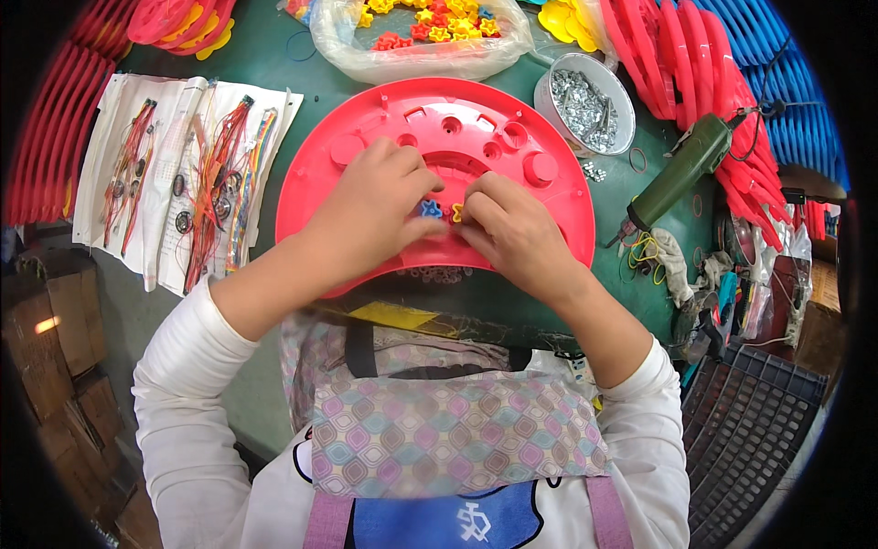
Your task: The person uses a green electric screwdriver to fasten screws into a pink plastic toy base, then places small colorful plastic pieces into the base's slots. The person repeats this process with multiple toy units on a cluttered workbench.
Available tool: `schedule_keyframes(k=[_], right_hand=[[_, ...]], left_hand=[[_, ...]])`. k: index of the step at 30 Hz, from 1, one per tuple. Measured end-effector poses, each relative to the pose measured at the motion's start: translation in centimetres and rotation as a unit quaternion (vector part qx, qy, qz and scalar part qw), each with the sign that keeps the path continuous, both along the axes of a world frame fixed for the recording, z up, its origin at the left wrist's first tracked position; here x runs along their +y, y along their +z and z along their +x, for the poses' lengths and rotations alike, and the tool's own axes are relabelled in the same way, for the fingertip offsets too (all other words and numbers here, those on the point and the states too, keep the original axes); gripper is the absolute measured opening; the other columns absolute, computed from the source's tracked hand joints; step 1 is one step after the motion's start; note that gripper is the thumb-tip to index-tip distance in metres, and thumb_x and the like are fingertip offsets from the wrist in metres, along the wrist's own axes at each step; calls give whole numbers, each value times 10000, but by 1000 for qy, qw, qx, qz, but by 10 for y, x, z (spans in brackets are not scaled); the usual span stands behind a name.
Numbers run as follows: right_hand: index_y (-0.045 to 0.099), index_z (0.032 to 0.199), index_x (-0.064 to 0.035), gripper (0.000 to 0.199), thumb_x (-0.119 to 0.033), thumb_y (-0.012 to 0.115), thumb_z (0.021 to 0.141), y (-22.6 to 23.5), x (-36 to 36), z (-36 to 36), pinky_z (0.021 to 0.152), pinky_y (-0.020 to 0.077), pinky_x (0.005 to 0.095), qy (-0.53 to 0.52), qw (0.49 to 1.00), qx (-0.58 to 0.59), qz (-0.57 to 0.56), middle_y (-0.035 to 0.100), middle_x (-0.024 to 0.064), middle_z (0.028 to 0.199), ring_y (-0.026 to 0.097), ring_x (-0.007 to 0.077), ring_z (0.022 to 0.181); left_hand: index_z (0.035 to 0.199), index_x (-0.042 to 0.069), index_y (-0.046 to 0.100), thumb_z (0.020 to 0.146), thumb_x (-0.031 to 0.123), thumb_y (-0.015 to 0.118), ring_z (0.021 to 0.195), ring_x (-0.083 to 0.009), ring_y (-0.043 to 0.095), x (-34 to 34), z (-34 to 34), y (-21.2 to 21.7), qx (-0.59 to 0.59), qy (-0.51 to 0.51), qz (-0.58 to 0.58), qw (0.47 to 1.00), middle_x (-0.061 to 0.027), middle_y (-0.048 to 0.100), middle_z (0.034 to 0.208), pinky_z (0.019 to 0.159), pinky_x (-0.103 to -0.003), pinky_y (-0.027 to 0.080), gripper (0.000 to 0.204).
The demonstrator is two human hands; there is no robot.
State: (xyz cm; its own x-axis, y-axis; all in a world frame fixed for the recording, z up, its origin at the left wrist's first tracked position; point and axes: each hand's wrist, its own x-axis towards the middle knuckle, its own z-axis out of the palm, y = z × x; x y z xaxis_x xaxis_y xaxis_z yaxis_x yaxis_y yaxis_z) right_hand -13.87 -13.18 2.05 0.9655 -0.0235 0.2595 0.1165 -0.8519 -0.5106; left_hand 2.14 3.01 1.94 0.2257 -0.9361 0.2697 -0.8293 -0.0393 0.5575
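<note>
Both hands over red half-round plastic shell (439, 137) on green table (274, 55). Left hand (370, 206) curled, fingertips pinching small blue flower-shaped piece (430, 209) against the shell. Right hand (512, 229) curled, fingertips on small yellow piece (456, 213), touching the blue one; mostly hidden by fingers, so its shape is unclear. Shell's near edge is covered by both wrists. Beyond the right hand: white tub of screws (585, 110). To its right: green power screwdriver (681, 174), tip hard to make out. Beyond both hands: clear bag of red and yellow pieces (421, 37), top cut off. Left of left hand: wire bundles on paper (183, 183).
</note>
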Motion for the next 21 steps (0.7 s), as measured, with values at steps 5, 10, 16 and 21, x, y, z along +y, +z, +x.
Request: schedule_keyframes(k=[5, 10, 16, 21], right_hand=[[637, 936, -54, 189, -153, 760, 831, -5, -2, 0, 788, 493, 407, 25, 999, -31, -37, 602, 88, 985, 602, 282, 907], [695, 968, -51, 210, -199, 779, 845, 5, 2, -6, 809, 491, 384, 17, 997, -16, -67, 679, 77, 1019, 634, 263, 925], [700, 978, -30, 231, -77, 818, 784, 40, 36, -1, 752, 526, 404, -8, 998, -66, -1, 690, 89, 951, 655, 288, 864], [694, 965, -44, 213, -47, 802, 782, 71, 102, 21, 698, 553, 371, 170, 970, -76, 156, 673, 102, 917, 680, 276, 820]], left_hand=[[933, 62, 702, 772, 116, 781, 970, -302, 570, -2, 8, -7, 34, -64, 1, 997, -75, 636, 946, 899, -418, 485, 187], [865, 79, 710, 774, 86, 725, 948, -287, 618, -11, 26, -29, 13, -120, -37, 992, -74, 665, 904, 867, -407, 514, 92], [932, 84, 712, 827, 114, 709, 992, -314, 641, -21, 24, -16, -35, -140, 25, 989, -97, 663, 953, 854, -425, 521, 110], [982, 52, 735, 888, 191, 716, 998, -340, 672, -45, 57, 27, -2, -66, 7, 998, -154, 700, 1000, 855, -429, 536, 169]])
